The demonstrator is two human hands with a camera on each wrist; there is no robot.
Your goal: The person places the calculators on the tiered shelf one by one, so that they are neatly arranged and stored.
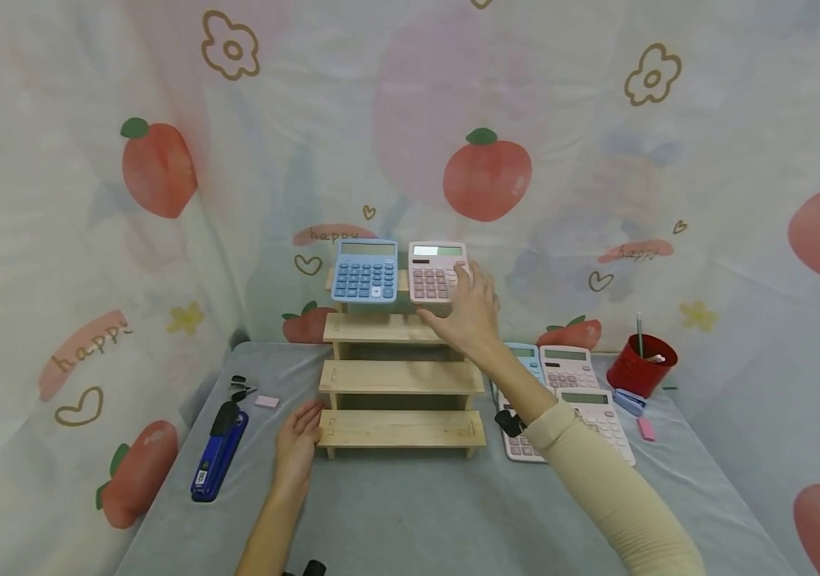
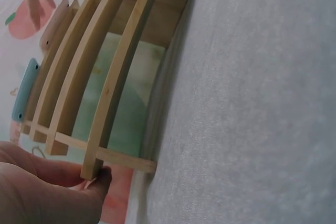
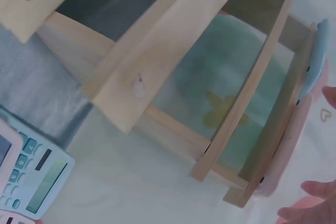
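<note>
A wooden tiered rack stands on the table, its steps rising toward the back. On its top step a blue calculator leans at the left, and a pink calculator leans to the right of it. My right hand is at the pink calculator's right side, thumb and fingers spread apart; the right wrist view shows fingertips beside that calculator's edge. Down at the front, my left hand pinches the left end of the lowest step between thumb and finger, as the left wrist view shows.
More pink and blue calculators lie right of the rack, partly behind my right forearm. Beyond them are a red pen cup, a blue stapler and a pink eraser. Far left lie a dark blue tool and another eraser.
</note>
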